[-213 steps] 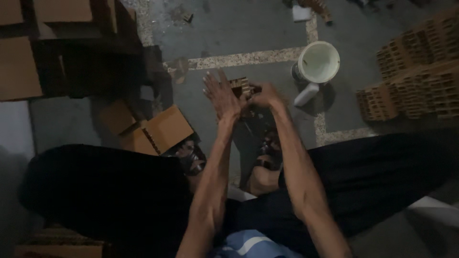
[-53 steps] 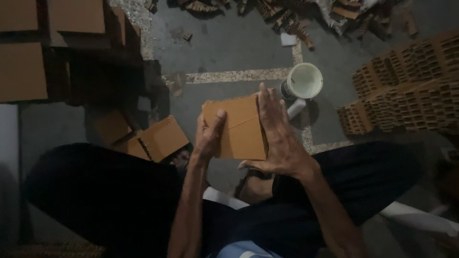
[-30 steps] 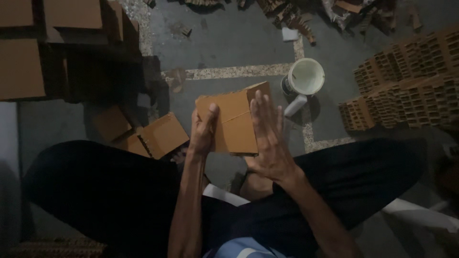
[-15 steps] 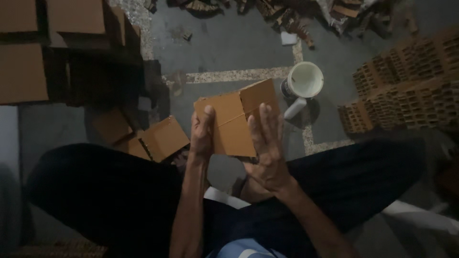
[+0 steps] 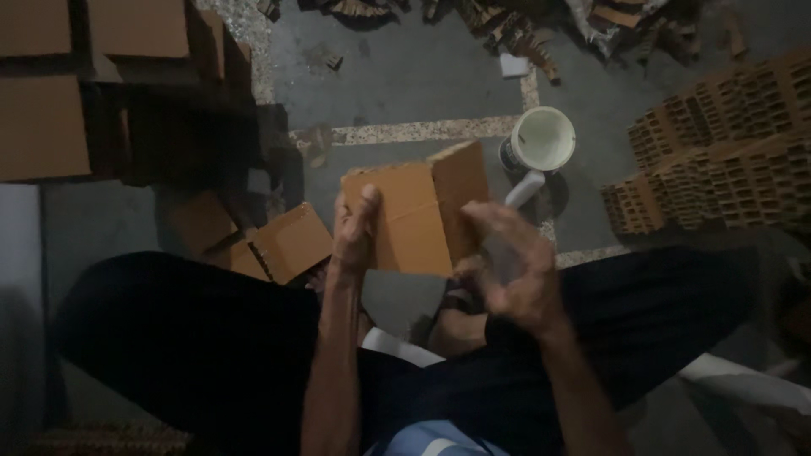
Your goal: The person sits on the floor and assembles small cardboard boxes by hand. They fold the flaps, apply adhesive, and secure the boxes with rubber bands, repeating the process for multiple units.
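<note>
The left hand point(image 5: 355, 232) clamps the half-folded brown cardboard box point(image 5: 414, 215) just left of the white plastic bucket point(image 5: 542, 139), steadying it upright while the right hand point(image 5: 511, 270), fingers loosely spread, hovers beside its raised flap.

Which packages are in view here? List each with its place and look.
Cardboard box: brown, flap raised, held by left hand; right hand beside it.
Small boxes: brown, on the floor, left.
Stacked cartons: brown, upper left.
No labels, signs or screens show.
</note>
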